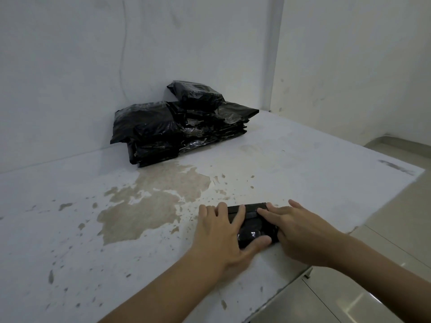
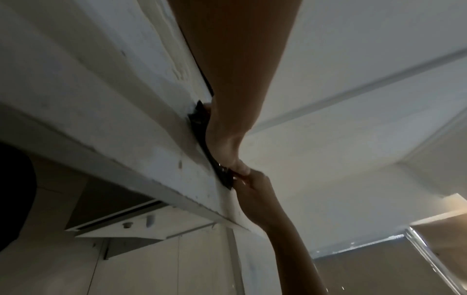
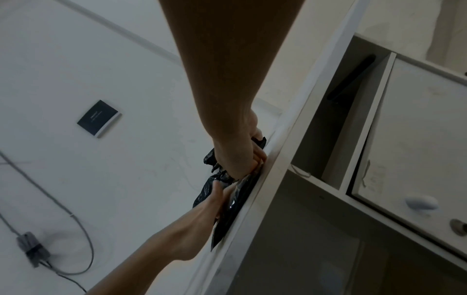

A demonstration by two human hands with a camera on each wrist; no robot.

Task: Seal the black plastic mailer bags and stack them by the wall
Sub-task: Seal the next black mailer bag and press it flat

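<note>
2 flat hands (image 1: 254,229) on mailer bag (image 1: 253,226); stack (image 1: 182,127) only in head view.

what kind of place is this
Probably a small packing or dispatch room: a worn white table against bare walls, a stack of black mailer bags by the wall, and both hands pressing another mailer bag flat.
</note>
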